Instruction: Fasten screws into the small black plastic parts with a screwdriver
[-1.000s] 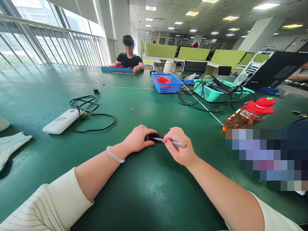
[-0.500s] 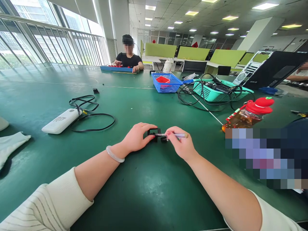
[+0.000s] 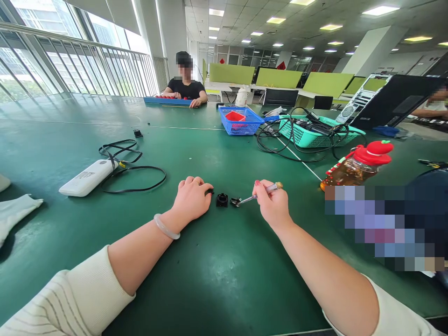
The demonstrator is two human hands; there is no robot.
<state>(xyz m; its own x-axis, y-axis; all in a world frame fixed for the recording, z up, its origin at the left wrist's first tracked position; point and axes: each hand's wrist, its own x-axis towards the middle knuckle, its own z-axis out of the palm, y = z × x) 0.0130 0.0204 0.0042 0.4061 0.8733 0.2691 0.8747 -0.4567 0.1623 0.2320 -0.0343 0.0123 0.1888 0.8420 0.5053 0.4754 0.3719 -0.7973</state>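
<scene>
On the green table, my right hand [image 3: 273, 203] is closed round a slim screwdriver [image 3: 249, 199] with a clear, pale handle. Its tip points left and meets a small dark part with a shiny spot [image 3: 235, 202]. Left of that part lies a black square piece [image 3: 221, 200] with a round opening, touched by neither hand. Curled fingers of my left hand [image 3: 193, 198] pinch a small black piece [image 3: 209, 191], most of it hidden behind the thumb.
A white power bank [image 3: 87, 177] with a black cable [image 3: 154, 189] lies to the left. Farther back are a blue basket [image 3: 241, 128] and a green basket [image 3: 303, 137] of cables. A red-lidded bottle [image 3: 353, 168] leans at right. Across the table sits a person [image 3: 185, 86].
My left hand has drawn left, taking a black piece away from the square part. The screwdriver has swung from the black frame down to the small dark part, with my right hand slightly right.
</scene>
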